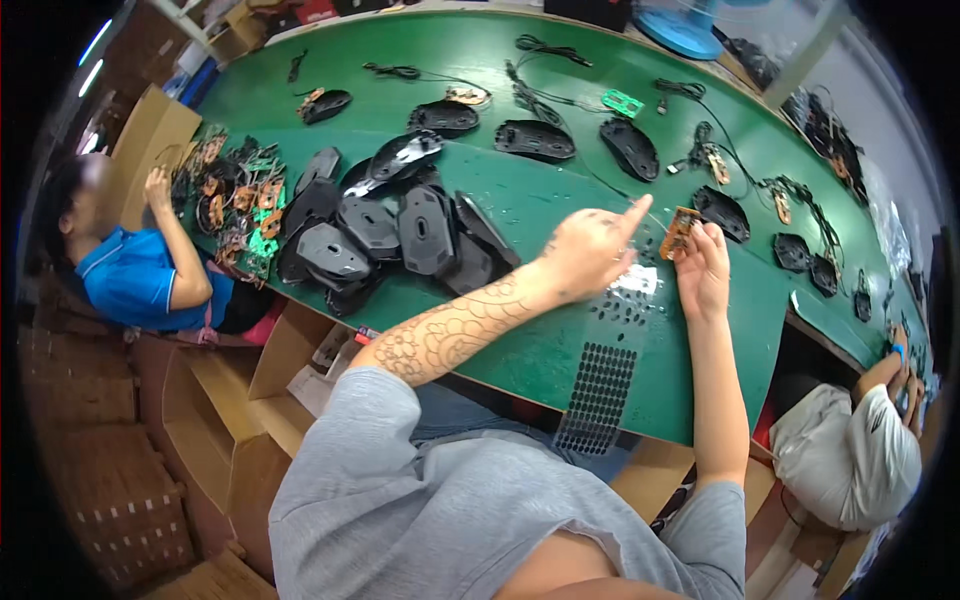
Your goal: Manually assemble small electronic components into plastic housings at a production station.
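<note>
My right hand (703, 265) pinches a small orange circuit board (679, 233) by its right side, raised over the green table. My left hand (592, 250) is just left of it, index finger stretched towards the board and the other fingers curled. A thin dark cable (604, 184) runs from a coil farther back to the left fingertips, which appear closed on it; the exact grip is partly hidden. Below my hands lies a clear sheet of small black oval pads (602, 385), with some loose-looking dark pads (628, 312) and a shiny patch above it.
Black mouse shells (370, 225) are piled left of my forearm. Farther back sit mouse bases (534, 140) with coiled cables and a green circuit board (622, 103). A heap of boards and wires (240, 190) lies by a person in blue (150, 275). Another person (845, 455) sits right.
</note>
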{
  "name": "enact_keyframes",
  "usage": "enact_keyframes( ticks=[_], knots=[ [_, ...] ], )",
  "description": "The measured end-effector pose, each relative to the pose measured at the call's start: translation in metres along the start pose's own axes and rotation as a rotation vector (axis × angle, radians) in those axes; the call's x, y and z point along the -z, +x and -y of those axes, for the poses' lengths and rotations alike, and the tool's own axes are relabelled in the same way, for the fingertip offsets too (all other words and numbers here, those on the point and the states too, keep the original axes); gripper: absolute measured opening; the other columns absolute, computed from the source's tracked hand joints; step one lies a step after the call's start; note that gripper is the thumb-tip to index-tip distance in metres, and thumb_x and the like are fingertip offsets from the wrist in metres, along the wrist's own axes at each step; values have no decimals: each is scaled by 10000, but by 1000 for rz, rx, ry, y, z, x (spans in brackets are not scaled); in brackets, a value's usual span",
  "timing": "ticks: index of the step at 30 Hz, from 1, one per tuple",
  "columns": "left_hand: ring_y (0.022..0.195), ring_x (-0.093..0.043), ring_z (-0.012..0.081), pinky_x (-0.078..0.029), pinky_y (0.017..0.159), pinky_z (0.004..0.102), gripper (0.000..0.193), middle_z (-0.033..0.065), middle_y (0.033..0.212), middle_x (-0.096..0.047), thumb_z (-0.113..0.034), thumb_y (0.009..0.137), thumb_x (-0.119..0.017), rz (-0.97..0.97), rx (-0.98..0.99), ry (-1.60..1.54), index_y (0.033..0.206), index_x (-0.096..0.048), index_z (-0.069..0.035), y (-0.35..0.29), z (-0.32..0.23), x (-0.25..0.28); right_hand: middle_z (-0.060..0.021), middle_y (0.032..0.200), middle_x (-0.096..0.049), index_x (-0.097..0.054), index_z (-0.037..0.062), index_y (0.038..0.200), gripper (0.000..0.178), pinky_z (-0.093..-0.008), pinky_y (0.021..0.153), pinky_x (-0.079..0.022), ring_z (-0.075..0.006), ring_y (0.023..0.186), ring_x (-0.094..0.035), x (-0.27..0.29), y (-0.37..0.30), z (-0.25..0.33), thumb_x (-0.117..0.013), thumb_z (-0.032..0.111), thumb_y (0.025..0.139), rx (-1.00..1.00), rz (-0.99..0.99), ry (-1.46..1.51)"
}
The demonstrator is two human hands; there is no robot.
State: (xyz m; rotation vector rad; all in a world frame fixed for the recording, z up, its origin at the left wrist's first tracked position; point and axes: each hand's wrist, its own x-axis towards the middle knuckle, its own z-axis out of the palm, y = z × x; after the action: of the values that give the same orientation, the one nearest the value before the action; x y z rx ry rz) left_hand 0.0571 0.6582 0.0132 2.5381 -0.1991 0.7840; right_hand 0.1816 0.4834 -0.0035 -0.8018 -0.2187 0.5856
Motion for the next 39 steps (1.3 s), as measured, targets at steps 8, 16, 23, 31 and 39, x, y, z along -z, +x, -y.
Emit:
enact_keyframes(
  ticks=[8,16,23,31,39],
  knots=[
    [803,-644,232,-510,716,322,529,82,971,-682,-89,788,-622,14,34,-13,1304,-514,-38,-3,33,30,-44,968,-629,-511,148,880,141,-298,768,-479,-160,898,-612,-4,10,-4,-602,42,899,26,-5,38],
    [762,-602,186,-490,702,295,201,47,917,-663,-88,794,-672,22,22,-61,991,-689,-52,1,42,20,-55,1018,-636,-510,143,876,143,-291,761,-476,-159,913,-609,9,13,-13,-596,31,901,81,5,134],
    [763,-576,207,-472,707,311,72,29,789,-592,-127,772,-692,150,196,-103,832,-699,-87,0,11,24,-67,1040,-630,-503,119,872,153,-287,782,-484,-161,918,-610,3,5,-12,-605,6,891,118,7,111],
    [694,-530,175,-436,652,296,71,9,809,-575,-113,761,-709,170,287,-158,798,-669,-68,-3,12,20,-59,1006,-627,-485,89,851,189,-275,787,-512,-153,883,-610,-17,-5,-10,-648,-7,853,105,-46,-134],
    [721,-528,180,-417,703,294,92,-1,837,-580,-133,740,-704,39,-152,80,802,-639,-111,-1,22,14,-57,1022,-614,-480,92,860,196,-251,759,-526,-132,876,-605,-17,-9,-9,-651,-3,857,54,-51,-298]
  ],
)
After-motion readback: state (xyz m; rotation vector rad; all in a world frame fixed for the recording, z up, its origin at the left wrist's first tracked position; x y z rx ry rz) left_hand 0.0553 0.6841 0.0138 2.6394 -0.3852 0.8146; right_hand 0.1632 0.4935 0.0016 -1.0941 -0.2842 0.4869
